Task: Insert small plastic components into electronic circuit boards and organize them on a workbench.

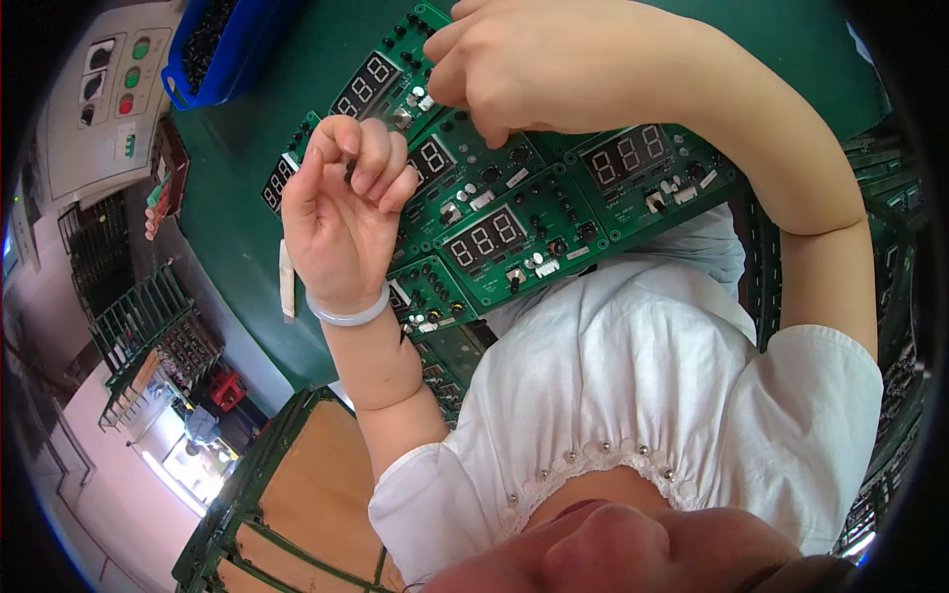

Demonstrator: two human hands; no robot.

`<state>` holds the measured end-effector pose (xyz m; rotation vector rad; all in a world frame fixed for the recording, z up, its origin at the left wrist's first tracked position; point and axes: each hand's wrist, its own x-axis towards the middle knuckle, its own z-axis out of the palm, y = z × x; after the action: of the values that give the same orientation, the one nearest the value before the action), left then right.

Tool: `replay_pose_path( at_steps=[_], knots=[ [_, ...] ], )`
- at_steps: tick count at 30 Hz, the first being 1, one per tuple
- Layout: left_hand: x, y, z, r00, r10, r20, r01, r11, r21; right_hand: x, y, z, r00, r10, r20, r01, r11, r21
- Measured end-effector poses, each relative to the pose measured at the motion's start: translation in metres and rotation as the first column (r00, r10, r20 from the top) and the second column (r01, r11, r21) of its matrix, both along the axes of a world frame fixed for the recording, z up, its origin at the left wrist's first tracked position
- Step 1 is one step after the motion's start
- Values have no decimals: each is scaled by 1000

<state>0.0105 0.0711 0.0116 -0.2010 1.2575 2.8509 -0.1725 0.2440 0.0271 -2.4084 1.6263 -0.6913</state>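
Note:
My left hand [351,203], with a pale bracelet on its wrist, is raised palm up beside the circuit boards. Its fingers curl in, and a small black part [350,171] shows between them. Reaching in from the right, my right hand [499,74] is over the upper boards, fingers bent and drawn together. Whatever its fingertips hold, if anything, is hidden. Several green circuit boards with white digit displays lie together under and between my hands. One nearer me, a circuit board [539,222], shows black buttons and white connectors; another circuit board [633,198] lies to its right.
A blue bin [237,49] full of small black parts stands at the upper left of the green table [227,188]. Beyond it is a control panel [104,84] with coloured buttons. Racks of boards [148,316] stand at the left; a pale strip [287,282] lies beside my left wrist.

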Motion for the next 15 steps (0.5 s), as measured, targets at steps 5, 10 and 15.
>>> replay_pose_path(
  at_steps=[5, 10, 15],
  knots=[
    [1, 0, 1, 1000, 5, -17, -6, 998, -58, -10, 3, 6, 998, 5, 62, -4, 1000, -9],
    [0, -1, 0, 1000, 5, -7, -6, 999, -49, -8, 3, 6, 992, -15, 124, 1, 994, 110],
    [1, -2, -1, 1000, 5, 2, -5, 999, -53, -2, 1, 18, 994, -82, -66, 100, 930, 353]
  ],
)
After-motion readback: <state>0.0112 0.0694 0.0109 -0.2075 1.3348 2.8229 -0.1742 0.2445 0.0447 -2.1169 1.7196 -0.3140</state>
